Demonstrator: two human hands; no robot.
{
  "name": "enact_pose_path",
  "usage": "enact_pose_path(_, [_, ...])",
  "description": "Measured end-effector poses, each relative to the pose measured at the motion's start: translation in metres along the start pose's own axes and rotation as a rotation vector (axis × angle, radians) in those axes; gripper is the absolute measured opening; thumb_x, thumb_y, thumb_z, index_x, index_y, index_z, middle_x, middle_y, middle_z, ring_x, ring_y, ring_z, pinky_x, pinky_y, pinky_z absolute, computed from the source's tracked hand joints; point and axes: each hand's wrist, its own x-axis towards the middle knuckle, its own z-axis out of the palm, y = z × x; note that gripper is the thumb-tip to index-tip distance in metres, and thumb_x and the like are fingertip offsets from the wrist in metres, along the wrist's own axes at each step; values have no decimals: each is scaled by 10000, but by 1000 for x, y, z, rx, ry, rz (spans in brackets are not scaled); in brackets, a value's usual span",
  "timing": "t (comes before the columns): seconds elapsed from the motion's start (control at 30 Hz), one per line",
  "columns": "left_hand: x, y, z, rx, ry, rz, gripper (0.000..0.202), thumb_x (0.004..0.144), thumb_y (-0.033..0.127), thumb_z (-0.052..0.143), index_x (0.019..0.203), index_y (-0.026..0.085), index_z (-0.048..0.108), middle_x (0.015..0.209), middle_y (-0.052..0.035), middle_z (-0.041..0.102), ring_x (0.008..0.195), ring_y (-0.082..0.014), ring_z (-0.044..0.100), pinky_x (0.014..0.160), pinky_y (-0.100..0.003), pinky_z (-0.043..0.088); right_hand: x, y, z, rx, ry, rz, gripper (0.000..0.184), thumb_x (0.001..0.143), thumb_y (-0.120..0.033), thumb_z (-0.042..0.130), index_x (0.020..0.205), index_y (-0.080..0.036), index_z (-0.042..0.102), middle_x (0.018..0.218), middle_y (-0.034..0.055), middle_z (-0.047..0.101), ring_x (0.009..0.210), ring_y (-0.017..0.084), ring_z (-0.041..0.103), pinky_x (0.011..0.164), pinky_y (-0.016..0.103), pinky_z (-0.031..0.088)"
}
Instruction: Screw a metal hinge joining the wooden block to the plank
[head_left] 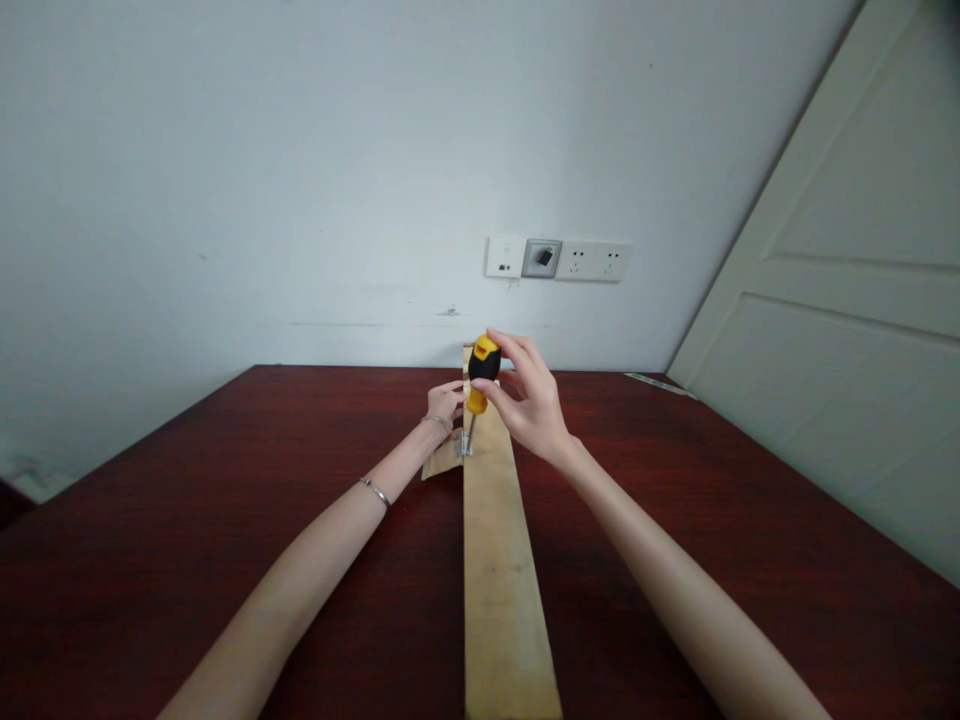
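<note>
One stubby screwdriver (pixel 481 372) is held upright at the plank (pixel 499 560) edge, on the bench (pixel 225 480). R-hand (pixel 529 400) grip is clamped round its handle; L-hand (pixel 444 403) grip closure cannot be told. Judged light, stiff, non-slip: to be taken by handle.

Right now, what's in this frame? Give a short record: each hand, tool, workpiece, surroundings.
Right hand: grips screwdriver handle, tool upright
Left hand: beside the screwdriver's shaft, grip unclear
Workpiece: long wooden plank, small wood piece at its left edge
Surface: dark red table
Background: wall sockets, white door
</note>
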Motion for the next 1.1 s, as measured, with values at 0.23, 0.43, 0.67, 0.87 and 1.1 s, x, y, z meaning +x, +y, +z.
enact_pose_path(0.23, [3, -4, -1, -2, 36, 48, 173, 587, -20, 604, 703, 106, 622, 551, 2, 611, 524, -110, 563, 553, -225, 428, 0, 0, -1, 19, -20, 2, 503, 860, -282, 565, 1342, -282, 422, 1204, 101, 511, 1088, 225, 525, 796, 377, 572])
enact_pose_path(0.43, [3, -4, -1, 5, 39, 53, 167, 595, -12, 630, 709, 110, 620, 566, 0, 614, 555, -116, 577, 564, -223, 440, -1, 1, -1, 29, -23, -14, 511, 862, -273, 561, 1351, -276, 412, 1218, 101, 502, 1099, 223, 518, 808, 371, 567])
enact_pose_path(0.67, [6, -6, -3, 7, 17, 51, 156, 613, 17, 663, 711, 134, 636, 612, -16, 640, 600, -148, 612, 569, -233, 470, -2, 3, -1, 10, -25, 9, 514, 865, -294, 552, 1357, -281, 403, 1228, 104, 503, 1108, 235, 515, 793, 386, 572])
enact_pose_path(0.87, [14, -13, -7, 7, 35, 48, 210, 587, 6, 660, 758, 128, 643, 627, -20, 650, 580, -145, 618, 557, -236, 483, -2, 5, -1, 0, -2, 31, 522, 865, -309, 547, 1363, -288, 389, 1249, 104, 490, 1127, 240, 501, 795, 400, 578])
enact_pose_path(1.1, [14, -13, -7, 9, 47, 42, 185, 586, 27, 671, 749, 107, 638, 637, -25, 653, 573, -140, 621, 558, -234, 489, -1, 3, -2, 32, 21, 23, 514, 861, -309, 553, 1352, -288, 402, 1247, 100, 487, 1125, 236, 500, 790, 391, 580])
